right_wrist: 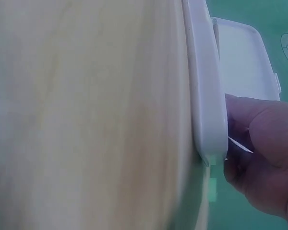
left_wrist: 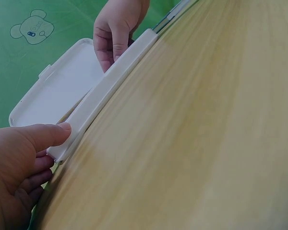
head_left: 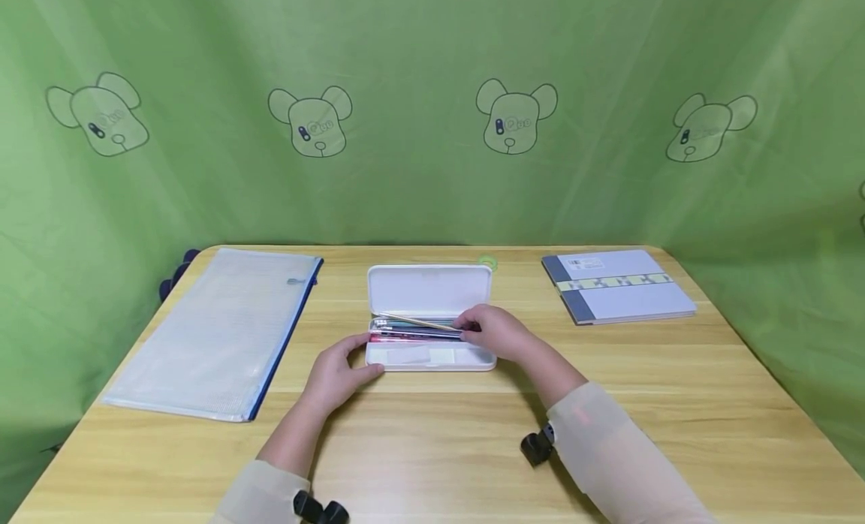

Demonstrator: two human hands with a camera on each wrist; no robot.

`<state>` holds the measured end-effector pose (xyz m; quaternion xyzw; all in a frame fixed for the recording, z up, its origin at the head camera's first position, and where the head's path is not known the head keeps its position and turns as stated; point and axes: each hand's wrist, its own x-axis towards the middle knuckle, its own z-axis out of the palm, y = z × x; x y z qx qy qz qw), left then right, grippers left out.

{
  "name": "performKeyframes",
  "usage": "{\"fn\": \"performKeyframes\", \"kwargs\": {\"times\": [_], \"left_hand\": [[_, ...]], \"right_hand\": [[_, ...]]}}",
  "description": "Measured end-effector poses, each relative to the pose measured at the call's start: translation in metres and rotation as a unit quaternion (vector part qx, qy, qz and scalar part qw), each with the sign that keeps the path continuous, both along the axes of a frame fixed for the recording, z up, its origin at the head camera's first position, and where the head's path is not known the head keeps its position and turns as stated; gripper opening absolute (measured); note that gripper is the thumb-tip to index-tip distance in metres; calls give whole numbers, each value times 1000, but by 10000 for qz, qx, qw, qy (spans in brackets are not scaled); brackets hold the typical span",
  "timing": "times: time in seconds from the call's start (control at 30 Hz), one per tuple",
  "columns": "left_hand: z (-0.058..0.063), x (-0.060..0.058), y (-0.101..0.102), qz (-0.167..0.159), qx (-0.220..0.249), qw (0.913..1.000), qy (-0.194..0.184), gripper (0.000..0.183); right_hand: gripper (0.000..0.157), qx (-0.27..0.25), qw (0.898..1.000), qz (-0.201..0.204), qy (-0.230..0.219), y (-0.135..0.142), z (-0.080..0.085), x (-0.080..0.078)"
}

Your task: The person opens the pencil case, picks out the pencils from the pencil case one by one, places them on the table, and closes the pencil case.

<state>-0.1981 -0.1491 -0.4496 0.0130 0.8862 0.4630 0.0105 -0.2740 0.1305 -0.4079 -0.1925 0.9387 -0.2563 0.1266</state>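
Note:
A white pencil case lies on the table with its lid raised toward the back. Several pencils, some dark, some pink, lie lengthwise inside. One gold-coloured pencil slants across the top of the others. My left hand grips the left end of the case, thumb on the front wall and fingers at the side. At the right end, my right hand reaches into the case and pinches the end of the gold pencil. Its fingertips are partly hidden by the front wall in the right wrist view.
To the left lies a translucent zip pouch with a blue edge. A grey-and-white notebook with a patterned band lies at the back right. Behind the case lid is a small green ring. A green curtain hangs around the table.

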Motion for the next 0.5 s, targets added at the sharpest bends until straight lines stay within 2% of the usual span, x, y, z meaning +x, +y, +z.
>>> {"fn": "performKeyframes", "kwargs": {"times": [0.3, 0.5], "left_hand": [[0, 0, 0, 18, 12, 10000, 16, 60], [0, 1, 0, 16, 25, 10000, 57, 60]], "right_hand": [[22, -7, 9996, 266, 12, -2, 4, -2], [24, -105, 9996, 80, -267, -4, 4, -4]]}}
